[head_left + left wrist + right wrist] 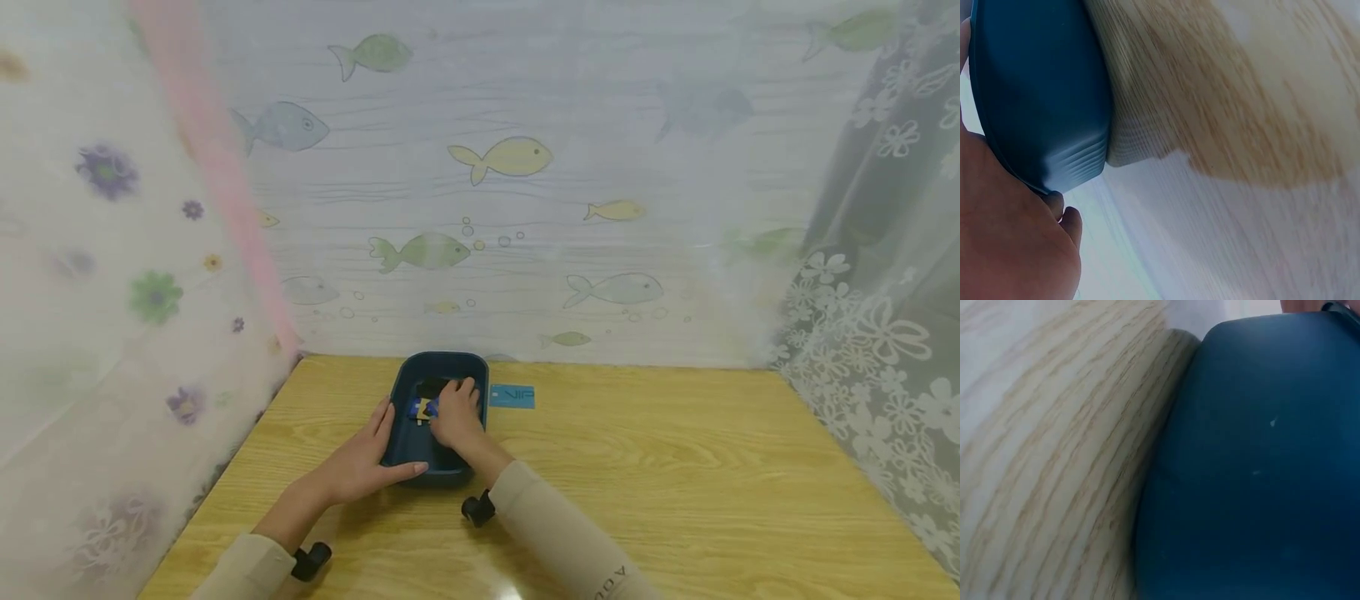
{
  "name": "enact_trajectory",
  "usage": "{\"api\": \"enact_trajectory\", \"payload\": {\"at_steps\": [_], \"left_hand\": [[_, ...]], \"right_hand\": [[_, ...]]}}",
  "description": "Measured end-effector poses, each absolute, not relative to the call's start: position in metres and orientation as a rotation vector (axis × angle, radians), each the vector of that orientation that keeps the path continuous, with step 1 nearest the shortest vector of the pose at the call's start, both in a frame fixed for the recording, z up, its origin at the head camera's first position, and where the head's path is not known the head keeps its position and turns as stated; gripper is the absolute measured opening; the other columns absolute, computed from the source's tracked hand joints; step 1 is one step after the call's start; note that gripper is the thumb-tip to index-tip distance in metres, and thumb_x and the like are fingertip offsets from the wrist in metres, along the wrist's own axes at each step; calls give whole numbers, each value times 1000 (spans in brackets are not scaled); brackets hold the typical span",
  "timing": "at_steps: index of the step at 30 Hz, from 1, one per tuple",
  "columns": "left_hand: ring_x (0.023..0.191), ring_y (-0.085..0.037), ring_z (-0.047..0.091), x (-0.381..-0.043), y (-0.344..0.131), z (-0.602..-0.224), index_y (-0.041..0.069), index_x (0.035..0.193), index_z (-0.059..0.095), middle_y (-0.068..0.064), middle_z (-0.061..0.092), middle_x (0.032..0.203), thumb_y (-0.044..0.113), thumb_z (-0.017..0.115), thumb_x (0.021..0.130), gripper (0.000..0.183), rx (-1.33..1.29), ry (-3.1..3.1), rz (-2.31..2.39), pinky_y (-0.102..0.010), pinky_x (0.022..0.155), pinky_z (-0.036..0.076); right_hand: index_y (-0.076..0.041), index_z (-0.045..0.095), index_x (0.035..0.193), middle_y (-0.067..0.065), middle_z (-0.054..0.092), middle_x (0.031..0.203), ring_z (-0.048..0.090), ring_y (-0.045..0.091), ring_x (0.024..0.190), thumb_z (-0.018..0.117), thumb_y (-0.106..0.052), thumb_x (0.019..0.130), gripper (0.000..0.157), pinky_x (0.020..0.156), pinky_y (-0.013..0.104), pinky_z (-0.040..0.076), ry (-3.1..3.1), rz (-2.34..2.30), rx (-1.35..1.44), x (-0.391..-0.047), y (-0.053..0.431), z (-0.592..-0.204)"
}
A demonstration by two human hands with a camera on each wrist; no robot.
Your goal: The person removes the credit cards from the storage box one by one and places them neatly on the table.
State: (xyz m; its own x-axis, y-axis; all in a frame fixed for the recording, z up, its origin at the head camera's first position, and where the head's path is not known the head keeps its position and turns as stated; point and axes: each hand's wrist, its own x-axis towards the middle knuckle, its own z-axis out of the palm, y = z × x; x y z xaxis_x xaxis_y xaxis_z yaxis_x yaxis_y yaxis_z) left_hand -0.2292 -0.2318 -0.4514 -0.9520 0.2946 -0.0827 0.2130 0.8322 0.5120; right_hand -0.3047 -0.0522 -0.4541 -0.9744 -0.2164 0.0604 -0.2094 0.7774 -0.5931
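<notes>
A dark blue bin stands on the wooden table. My left hand rests against its near left corner, fingers along the left wall and thumb stretched across the near rim. The left wrist view shows that hand against the bin's outer wall. My right hand reaches inside the bin, beside a small blue and cream piece and a black item. Its fingertips are partly hidden, so a grip is unclear. In the right wrist view, the bin's side hides that hand's fingers.
A blue card with letters on it lies flat just right of the bin. Black wrist mounts stick out below both sleeves. The wooden table extends to the right. Printed curtains hang behind and at both sides.
</notes>
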Motion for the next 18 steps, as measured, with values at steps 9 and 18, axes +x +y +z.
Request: {"api": "enact_trajectory", "payload": {"at_steps": [9,18], "left_hand": [[153,-45,16,-229,-231,-451,1,163,-1,-14,-13,170,75,58,90,120,403,2849,779,-63,116,29],[151,-46,23,-229,-232,-451,0,163,0,-17,-10,171,76,56,90,119,409,2874,733,-62,114,34]], "right_hand": [[14,49,140,33,47,133,48,47,124,75,-12,93,60,104,54,46,2961,-892,-223,-312,-55,-456],[13,52,136,31,50,126,49,45,118,75,-14,93,56,101,52,48,2965,-854,-193,-315,-58,-458]]}}
